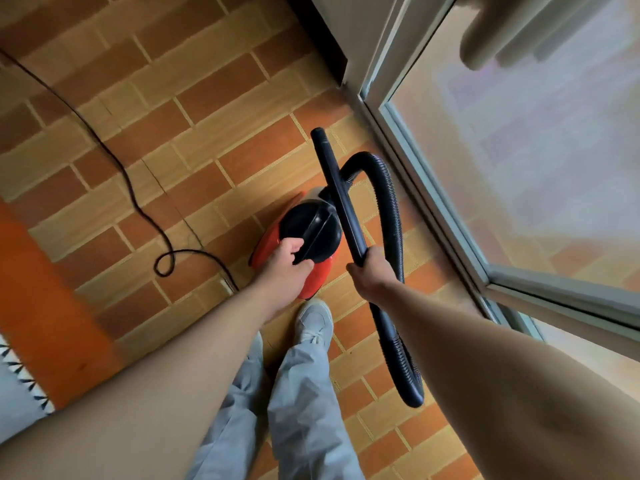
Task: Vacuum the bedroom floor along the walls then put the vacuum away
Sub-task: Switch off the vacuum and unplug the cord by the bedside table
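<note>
Left hand: grips the black handle.
Right hand: curled round the black tube.
Vacuum: red and black, just ahead of the grey shoe, near the glass door (the hose loops beside it).
Cord: curly on the floor.

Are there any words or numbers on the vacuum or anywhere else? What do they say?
None can be read.
The vacuum shows only plain red and black, with no label in sight.
The wand, the hose and the shoe carry no writing either.
</note>
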